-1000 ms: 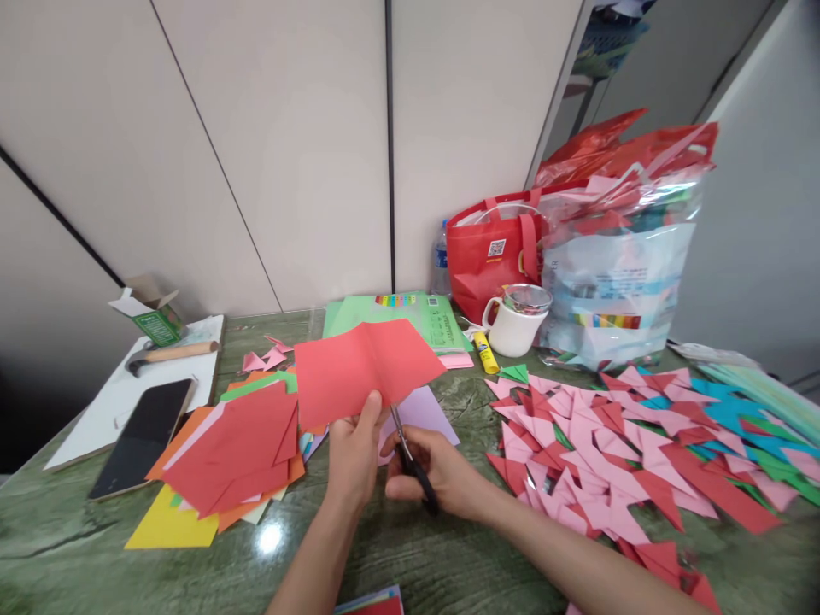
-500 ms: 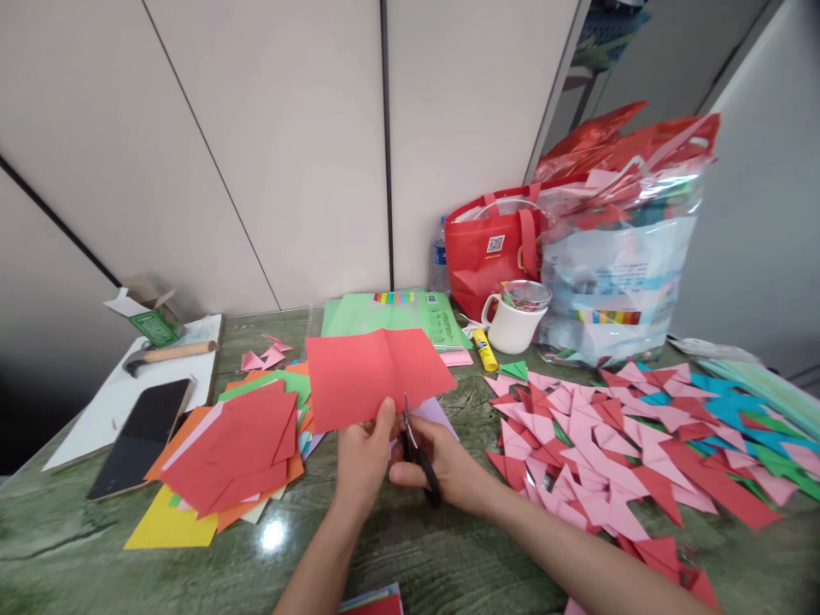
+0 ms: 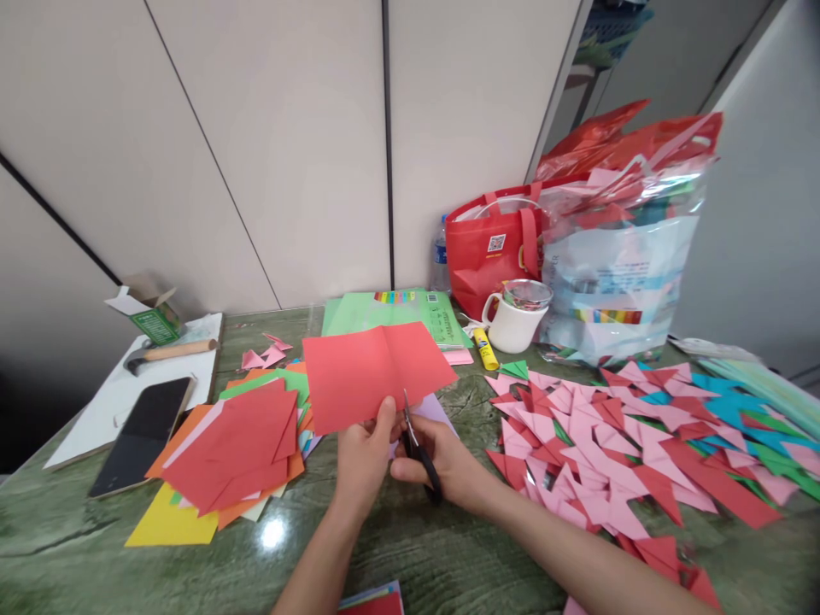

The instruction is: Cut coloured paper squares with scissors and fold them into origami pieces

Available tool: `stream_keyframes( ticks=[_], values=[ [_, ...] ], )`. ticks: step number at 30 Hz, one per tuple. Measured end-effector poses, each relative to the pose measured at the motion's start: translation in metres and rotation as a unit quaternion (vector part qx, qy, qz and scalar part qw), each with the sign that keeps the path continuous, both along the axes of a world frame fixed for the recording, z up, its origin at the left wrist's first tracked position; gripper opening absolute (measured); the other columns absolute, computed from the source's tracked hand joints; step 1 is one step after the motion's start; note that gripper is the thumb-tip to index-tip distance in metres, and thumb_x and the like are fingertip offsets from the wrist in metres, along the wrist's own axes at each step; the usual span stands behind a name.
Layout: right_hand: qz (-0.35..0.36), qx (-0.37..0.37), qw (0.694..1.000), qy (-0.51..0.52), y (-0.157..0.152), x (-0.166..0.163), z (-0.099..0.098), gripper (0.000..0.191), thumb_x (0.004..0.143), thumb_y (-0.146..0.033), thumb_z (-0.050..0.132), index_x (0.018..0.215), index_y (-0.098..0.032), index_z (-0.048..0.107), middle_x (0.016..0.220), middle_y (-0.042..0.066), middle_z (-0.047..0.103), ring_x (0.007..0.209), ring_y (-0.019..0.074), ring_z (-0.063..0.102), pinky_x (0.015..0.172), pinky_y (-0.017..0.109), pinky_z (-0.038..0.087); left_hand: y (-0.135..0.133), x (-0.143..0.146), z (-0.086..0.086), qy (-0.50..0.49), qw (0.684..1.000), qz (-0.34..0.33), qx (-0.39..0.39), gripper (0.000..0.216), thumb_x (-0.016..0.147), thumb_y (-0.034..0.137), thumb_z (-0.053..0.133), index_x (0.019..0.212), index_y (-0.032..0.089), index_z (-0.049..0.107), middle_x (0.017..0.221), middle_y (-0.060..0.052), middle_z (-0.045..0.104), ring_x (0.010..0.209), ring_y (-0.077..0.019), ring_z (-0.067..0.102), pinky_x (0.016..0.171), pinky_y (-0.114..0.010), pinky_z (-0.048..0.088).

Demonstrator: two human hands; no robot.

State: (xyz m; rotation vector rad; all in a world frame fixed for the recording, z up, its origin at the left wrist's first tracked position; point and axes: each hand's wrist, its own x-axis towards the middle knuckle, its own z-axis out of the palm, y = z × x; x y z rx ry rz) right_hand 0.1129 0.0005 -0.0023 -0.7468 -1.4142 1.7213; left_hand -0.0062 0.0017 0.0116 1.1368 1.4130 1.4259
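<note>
A creased red sheet of paper [image 3: 349,376] is pinched at its near edge by my left hand [image 3: 368,448], thumb on top. My right hand [image 3: 442,457] is closed around the black handles of a pair of scissors [image 3: 418,453]. The blades point away from me and meet the paper's near edge close to the crease, just right of my left thumb. Part of a light purple sheet [image 3: 434,412] shows beneath my right hand. The fingers under the paper are hidden.
Left lie a stack of coloured paper [image 3: 237,444], a phone [image 3: 144,436] and a hammer [image 3: 170,352]. Folded paper pieces [image 3: 589,436] spread over the right side. Behind are a green paper pack [image 3: 359,312], a glue stick [image 3: 485,348], a white mug [image 3: 516,329] and a red bag [image 3: 474,256].
The red sheet has tilted slightly, its left part shifting a little to the left. Both hands keep nearly the same place and hold.
</note>
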Motion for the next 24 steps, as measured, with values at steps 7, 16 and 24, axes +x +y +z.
stream_keyframes(
  ticks=[7,16,24],
  values=[
    [-0.006,0.006,1.0,0.0,0.0,0.0003,-0.0017,0.051,0.055,-0.051,0.079,0.082,-0.018,0.05,0.062,-0.006,0.046,0.056,0.0089,0.037,0.051,0.023,0.028,-0.0007,-0.0006,-0.0009,-0.002,1.0,0.004,0.006,0.029,0.071,0.04,0.064,0.06,0.013,0.066,0.052,-0.003,0.061,0.06,-0.0193,0.061,0.056,-0.023,0.044],
    [-0.016,-0.016,1.0,-0.022,0.0,-0.0007,-0.0057,0.048,0.055,-0.049,0.079,0.076,-0.018,0.05,0.056,-0.006,0.05,0.05,0.009,0.042,0.049,0.022,0.031,0.0013,-0.0004,-0.0067,-0.041,0.999,0.01,0.002,0.025,0.07,0.039,0.066,0.067,0.014,0.068,0.054,-0.002,0.064,0.066,-0.0221,0.065,0.061,-0.026,0.047],
    [-0.025,-0.015,0.999,-0.028,-0.0019,-0.0026,-0.0057,0.043,0.059,-0.048,0.076,0.074,-0.018,0.05,0.052,-0.006,0.049,0.047,0.009,0.045,0.048,0.023,0.036,0.0029,0.0031,-0.0036,-0.142,0.989,0.012,0.033,0.027,0.069,0.036,0.069,0.084,0.015,0.066,0.086,-0.006,0.07,0.085,-0.0209,0.065,0.077,-0.029,0.048]
  ],
)
